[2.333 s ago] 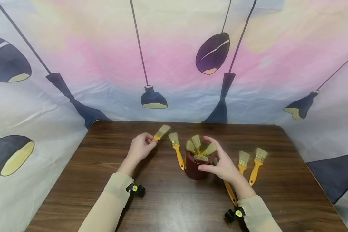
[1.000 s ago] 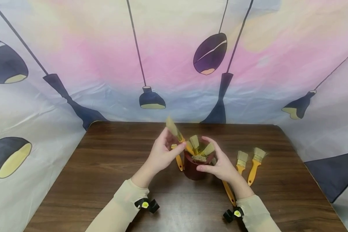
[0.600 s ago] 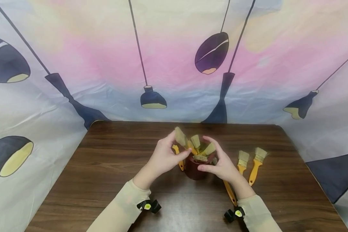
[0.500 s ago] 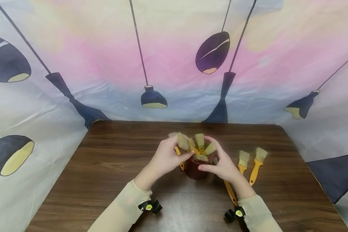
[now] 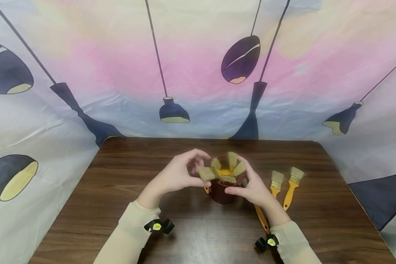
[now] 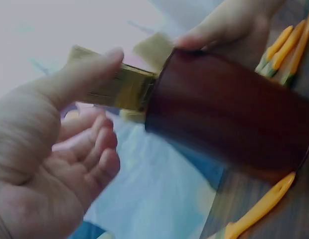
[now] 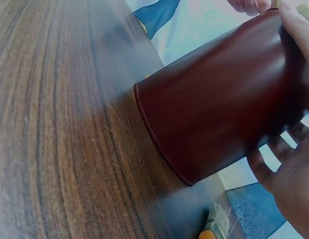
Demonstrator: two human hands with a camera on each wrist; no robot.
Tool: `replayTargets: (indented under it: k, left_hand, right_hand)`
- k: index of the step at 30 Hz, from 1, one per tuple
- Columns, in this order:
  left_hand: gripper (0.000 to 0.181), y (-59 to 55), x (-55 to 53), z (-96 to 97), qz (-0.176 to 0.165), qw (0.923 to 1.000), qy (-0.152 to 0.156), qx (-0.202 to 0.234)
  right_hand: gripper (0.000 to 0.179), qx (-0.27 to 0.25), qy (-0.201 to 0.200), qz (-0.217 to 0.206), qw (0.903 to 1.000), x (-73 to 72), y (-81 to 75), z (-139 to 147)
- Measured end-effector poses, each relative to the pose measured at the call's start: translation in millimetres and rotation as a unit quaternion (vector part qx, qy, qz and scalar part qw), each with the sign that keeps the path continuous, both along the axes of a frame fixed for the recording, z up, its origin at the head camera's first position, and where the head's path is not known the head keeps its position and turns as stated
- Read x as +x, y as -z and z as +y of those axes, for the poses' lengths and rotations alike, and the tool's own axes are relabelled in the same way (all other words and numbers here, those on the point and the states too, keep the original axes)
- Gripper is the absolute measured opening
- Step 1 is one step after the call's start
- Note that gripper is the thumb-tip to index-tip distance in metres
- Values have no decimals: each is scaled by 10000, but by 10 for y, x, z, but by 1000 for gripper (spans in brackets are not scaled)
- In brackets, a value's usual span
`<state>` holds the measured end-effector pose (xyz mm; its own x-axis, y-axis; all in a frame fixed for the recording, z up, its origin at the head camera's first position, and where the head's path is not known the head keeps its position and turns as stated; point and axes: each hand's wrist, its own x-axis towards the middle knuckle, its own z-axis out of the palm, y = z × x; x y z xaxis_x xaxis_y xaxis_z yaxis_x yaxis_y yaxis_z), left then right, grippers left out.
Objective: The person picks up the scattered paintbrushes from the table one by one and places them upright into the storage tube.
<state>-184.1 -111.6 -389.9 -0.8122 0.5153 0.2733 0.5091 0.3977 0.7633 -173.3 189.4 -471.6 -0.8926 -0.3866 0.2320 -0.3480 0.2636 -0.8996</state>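
A dark red cylindrical pot stands on the table with several paintbrushes in it, bristles up. My right hand grips the pot from the right, thumb in front and fingers behind, near the rim. One paintbrush leans out over the pot's left rim. Beside it is my left hand, its fingers spread apart from the thumb. In the left wrist view the thumb overlaps the bristles of this paintbrush, and the other fingers are away from it. The right wrist view shows the pot's smooth side and base edge.
Another paintbrush lies left of the pot, mostly hidden by my left hand; its orange handle shows. Right of the pot lie two paintbrushes, one nearer and one farther right. Another orange handle pokes out beneath my right wrist.
My left hand picked up a paintbrush at the left, carried it right and lowered it handle-first into the pot. Its fingers have since spread and drawn back left. The right hand stays on the pot.
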Motion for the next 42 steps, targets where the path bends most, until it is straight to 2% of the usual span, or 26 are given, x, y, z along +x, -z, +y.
replayTargets:
  k: [1,3,6,11,13,15,18,23,26,29,33,37,42]
  left_hand:
    - [64,-7,-4,-26,-75,9999,43,132]
    - [58,-14,-2,-42,-4,9994,36,332]
    - [45,17,6,34,305,9970,-86,705]
    - [18,142,29,295,1235,9860,-326,1068]
    - [13,179,45,375,1568,9810,-317,1095]
    - [13,200,55,414,1740,9776,-340,1130]
    - [19,208,50,396,1583,9777,-344,1338]
    - [21,222,-63,246,704,9773,-374,1962]
    - [23,284,-192,129,129,9725,-658,2232]
    - [26,397,-318,28,-342,9706,-1337,1970]
    - [40,592,-420,-26,-753,9709,-2146,753]
    - [55,766,-448,16,-927,9643,-2467,-278]
    - [66,916,-452,92,-776,9598,-2576,-799]
  right_hand:
    - [104,-13,-7,-3,10000,-4,6,-1]
    - [104,-36,-18,-5,10000,-8,9,-2]
    - [104,-80,-51,-18,10000,-11,14,8]
    - [104,-114,-58,45,9999,-19,29,33]
    - [104,-111,-77,110,9998,-25,33,36]
    - [103,-99,-99,157,9998,-33,32,33]
    - [104,-118,-112,158,9997,-38,20,25]
    - [106,-112,-50,56,9999,-33,0,17]
    - [107,-38,-11,-5,10000,-25,1,19]
    - [108,67,42,-43,10000,-16,9,30]
    - [108,140,88,-65,9998,-9,23,41]
    - [108,101,67,-158,9998,-8,28,45]
    - [108,158,66,-145,9997,-17,19,49]
